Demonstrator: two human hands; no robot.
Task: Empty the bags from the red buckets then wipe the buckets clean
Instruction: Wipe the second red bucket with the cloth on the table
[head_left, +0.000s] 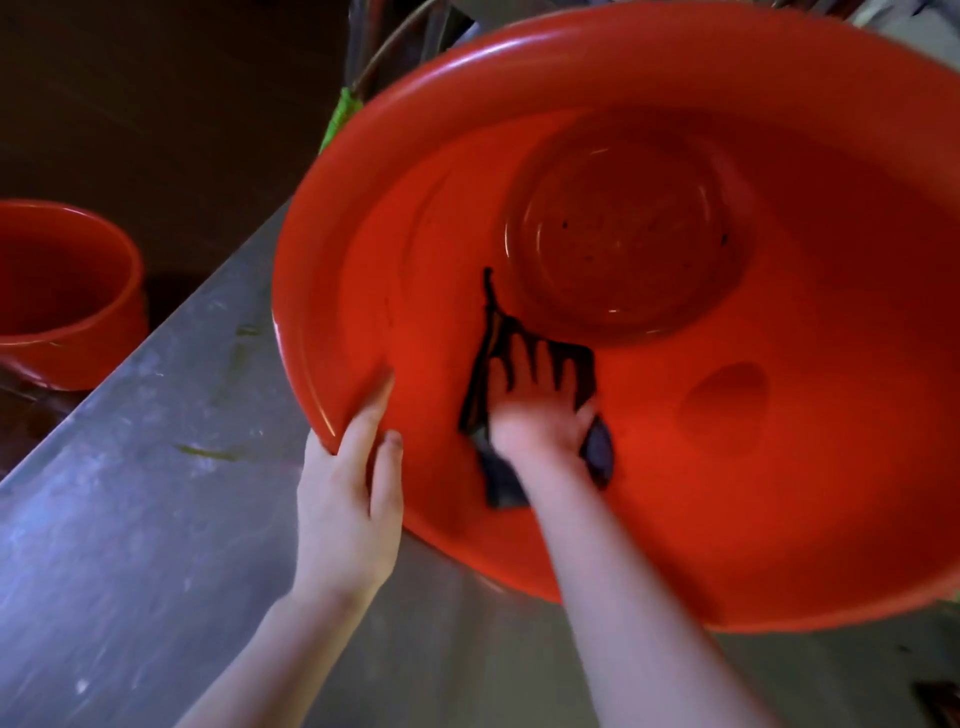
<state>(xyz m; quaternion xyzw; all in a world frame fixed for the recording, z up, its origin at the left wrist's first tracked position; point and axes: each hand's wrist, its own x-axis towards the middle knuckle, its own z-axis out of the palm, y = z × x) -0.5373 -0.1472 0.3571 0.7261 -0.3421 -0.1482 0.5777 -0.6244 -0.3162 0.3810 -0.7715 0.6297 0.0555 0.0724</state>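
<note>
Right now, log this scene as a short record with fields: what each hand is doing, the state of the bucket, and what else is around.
left hand: grips the near rim of the big bucket, thumb outside, fingers inside
right hand: presses a dark cloth flat against the inner wall, blurred
big bucket: tilted toward the camera, no bag inside, a few dark specks on the bottom
second bucket: far left, below the counter edge
counter: metal, scuffed and stained
</note>
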